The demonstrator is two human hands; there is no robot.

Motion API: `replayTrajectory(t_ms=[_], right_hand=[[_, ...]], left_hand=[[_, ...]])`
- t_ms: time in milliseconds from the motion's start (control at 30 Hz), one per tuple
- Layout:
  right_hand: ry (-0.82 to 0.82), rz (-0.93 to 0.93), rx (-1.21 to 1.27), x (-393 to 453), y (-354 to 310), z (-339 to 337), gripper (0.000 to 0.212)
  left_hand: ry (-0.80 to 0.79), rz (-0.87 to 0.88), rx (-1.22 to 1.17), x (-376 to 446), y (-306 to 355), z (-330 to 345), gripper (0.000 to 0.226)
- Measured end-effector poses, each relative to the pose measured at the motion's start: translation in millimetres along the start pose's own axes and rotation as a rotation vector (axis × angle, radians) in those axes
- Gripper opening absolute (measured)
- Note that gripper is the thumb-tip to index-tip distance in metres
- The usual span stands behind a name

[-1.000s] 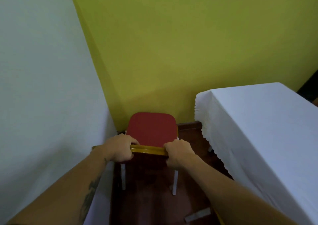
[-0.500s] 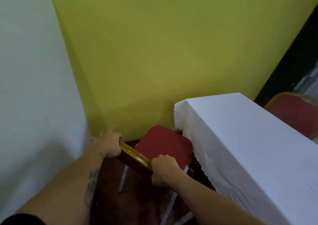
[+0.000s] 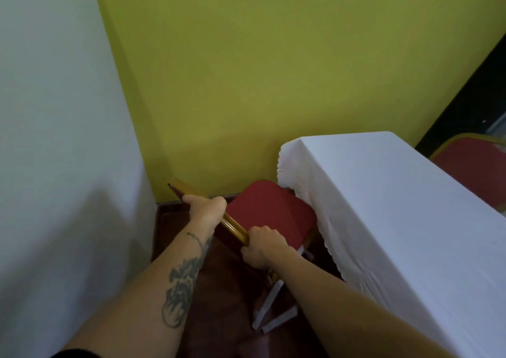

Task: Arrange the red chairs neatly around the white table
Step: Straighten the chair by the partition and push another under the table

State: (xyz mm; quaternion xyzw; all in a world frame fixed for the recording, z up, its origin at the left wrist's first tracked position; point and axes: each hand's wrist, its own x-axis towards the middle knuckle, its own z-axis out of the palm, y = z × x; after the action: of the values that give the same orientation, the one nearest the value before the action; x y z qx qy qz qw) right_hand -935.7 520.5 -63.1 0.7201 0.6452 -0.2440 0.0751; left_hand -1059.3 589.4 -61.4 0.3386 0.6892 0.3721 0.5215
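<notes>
A red chair with a gold frame stands in the corner, its seat turned toward the white table and its front edge touching the tablecloth. My left hand grips the gold top rail of the backrest near its far end. My right hand grips the same rail at its near end. The chair's white legs show below my right wrist. A second red chair with a gold rim stands on the far side of the table, partly hidden by it.
A white wall closes in on the left and a yellow-green wall stands behind the chair. The dark red floor forms a narrow strip between wall and table. A dark opening lies at the right.
The chair has been turned clockwise from facing the yellow wall toward the table. Its seat now meets the tablecloth. Both hands kept their hold on the backrest rail.
</notes>
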Motion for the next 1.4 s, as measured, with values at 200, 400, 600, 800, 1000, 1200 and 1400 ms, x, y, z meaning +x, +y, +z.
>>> replayTrajectory(t_ms=[200,400,600,800,1000,1200,1400], right_hand=[[-0.033,-0.074,0.029,-9.6,-11.5,11.2,0.047],[-0.012,-0.12,0.033,-13.3,-27.9,21.8,0.051],[-0.028,-0.049,0.072,-5.6,-37.6,12.5,0.054],[-0.052,-0.005,0.067,10.1,-44.3,-3.9,0.053],[-0.031,0.058,0.081,26.0,-46.8,-16.7,0.055],[-0.014,0.116,0.117,46.1,-42.2,-25.4,0.055],[-0.015,0.217,0.158,63.2,-22.9,-36.5,0.054]], left_hand=[[0.0,0.055,0.177,3.6,-2.7,-16.4,0.072],[-0.094,0.081,0.268,66.5,-24.6,-31.7,0.083],[-0.232,0.115,0.3,54.6,4.1,-19.9,0.038],[-0.315,0.15,0.334,76.6,24.5,-13.7,0.036],[-0.375,0.168,0.384,102.1,39.7,0.6,0.045],[-0.413,0.172,0.431,124.3,52.7,21.6,0.051],[-0.473,0.183,0.506,134.9,69.5,55.0,0.065]])
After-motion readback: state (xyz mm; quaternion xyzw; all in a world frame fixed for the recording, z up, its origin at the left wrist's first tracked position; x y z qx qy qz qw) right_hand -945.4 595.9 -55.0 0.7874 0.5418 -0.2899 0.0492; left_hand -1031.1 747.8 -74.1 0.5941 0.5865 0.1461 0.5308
